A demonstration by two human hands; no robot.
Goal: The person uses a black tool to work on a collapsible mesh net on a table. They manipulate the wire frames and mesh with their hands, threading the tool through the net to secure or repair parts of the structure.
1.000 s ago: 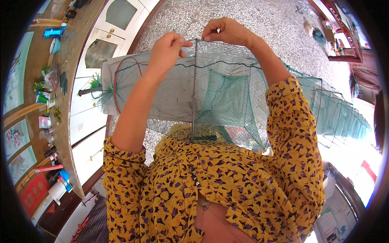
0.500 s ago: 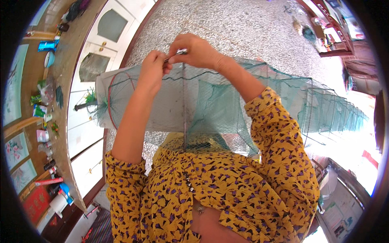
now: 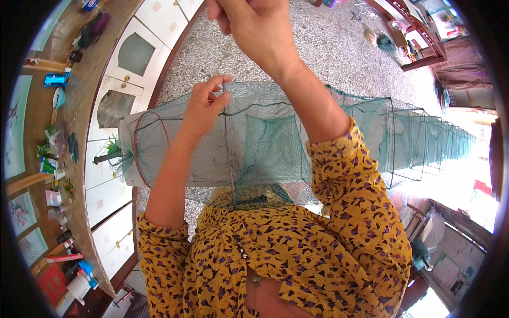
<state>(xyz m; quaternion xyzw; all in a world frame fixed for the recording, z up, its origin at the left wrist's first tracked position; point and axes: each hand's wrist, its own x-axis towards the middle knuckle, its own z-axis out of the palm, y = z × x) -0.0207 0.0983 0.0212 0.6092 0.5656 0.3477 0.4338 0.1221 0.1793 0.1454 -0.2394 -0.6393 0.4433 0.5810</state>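
Observation:
A long green mesh net trap (image 3: 273,143) with square wire frames stretches across in front of me, from a gathered end at the left to the far right. My left hand (image 3: 204,108) is at the top corner of one dark upright frame (image 3: 230,153), thumb and forefinger closed about the netting there. Raised high above the trap, my right hand (image 3: 260,34) has its fingers curled and partly cut off by the upper picture edge. What it holds, if anything, does not show. A red hoop (image 3: 139,153) rings the net's left end.
White cabinets (image 3: 108,180) under a long wooden counter (image 3: 79,175) run along the left, with bottles and packets on it. A pale board (image 3: 185,153) shows behind the mesh. Speckled floor (image 3: 185,63) lies beyond. A reddish wooden rack (image 3: 424,63) stands at the far right.
My right hand has moved up and away from my left hand, and the small shiny metal thing in it has gone from sight. My left hand stays at the frame's top.

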